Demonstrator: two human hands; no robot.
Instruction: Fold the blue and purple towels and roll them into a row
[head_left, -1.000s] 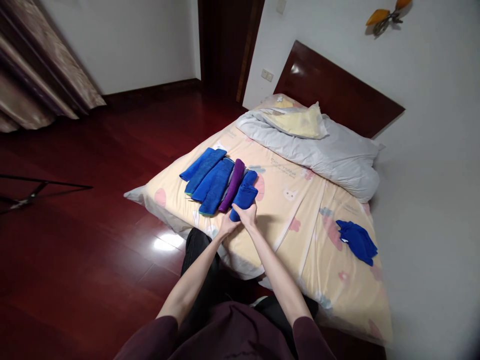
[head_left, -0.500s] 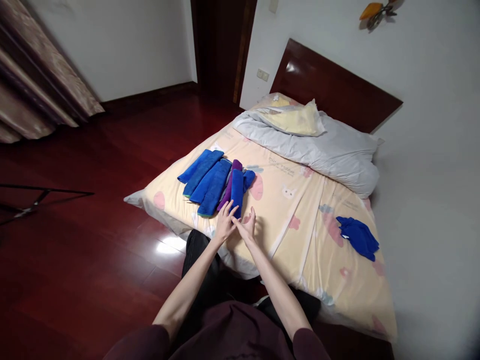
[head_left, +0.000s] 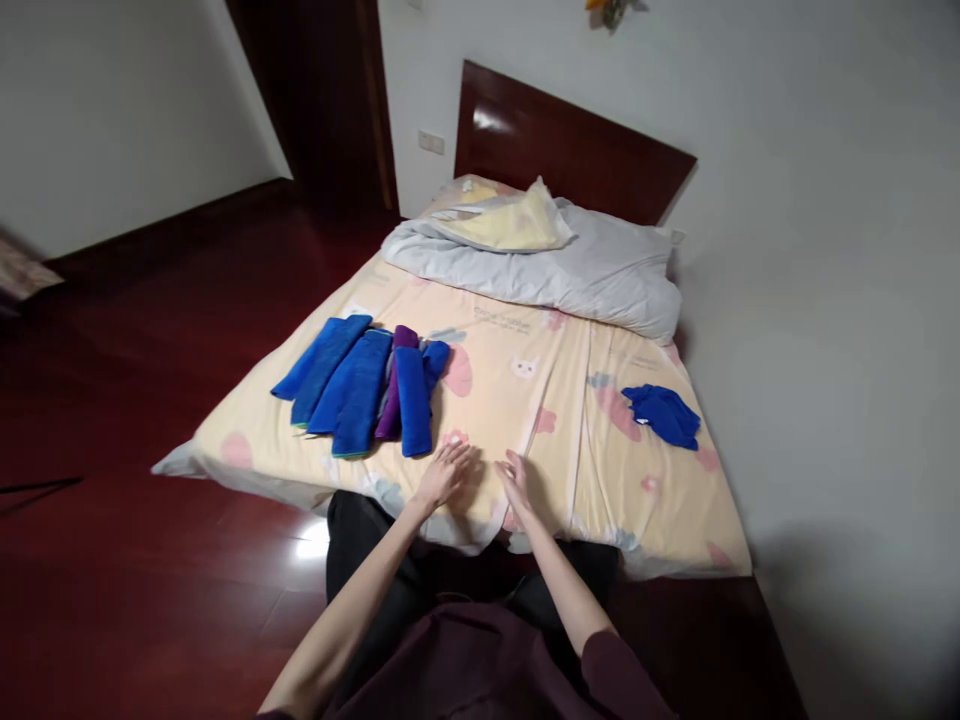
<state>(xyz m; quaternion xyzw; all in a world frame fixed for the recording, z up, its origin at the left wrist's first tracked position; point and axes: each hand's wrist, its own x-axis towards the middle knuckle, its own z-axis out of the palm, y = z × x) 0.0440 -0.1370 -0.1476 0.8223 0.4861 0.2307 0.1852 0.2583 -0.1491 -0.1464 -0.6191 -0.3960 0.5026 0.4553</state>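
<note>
My left hand (head_left: 446,475) hovers at or just above the near edge of the bed, its fingers stretched out and holding nothing. To its right is my right hand (head_left: 514,482), also empty with its fingers apart. Just beyond and left of my left hand lies a narrow folded blue cloth (head_left: 414,400). Beside that are a folded purple cloth (head_left: 390,415) and several more blue folded cloths (head_left: 361,395), laid in a row. A crumpled blue cloth (head_left: 664,415) with a small white tag rests alone on the bed's right side.
A patterned cream sheet (head_left: 487,370) covers the bed. Toward the headboard (head_left: 570,140) a grey-white quilt (head_left: 600,270) is bunched up, with a yellow pillow or cloth (head_left: 517,225) on it. Dark red floor (head_left: 150,560) runs along the left, and a white wall (head_left: 825,300) borders the right.
My hands have come away from the narrow blue cloth and moved right along the bed, farther apart from each other. The view has turned to the right. The cloths lie as before.
</note>
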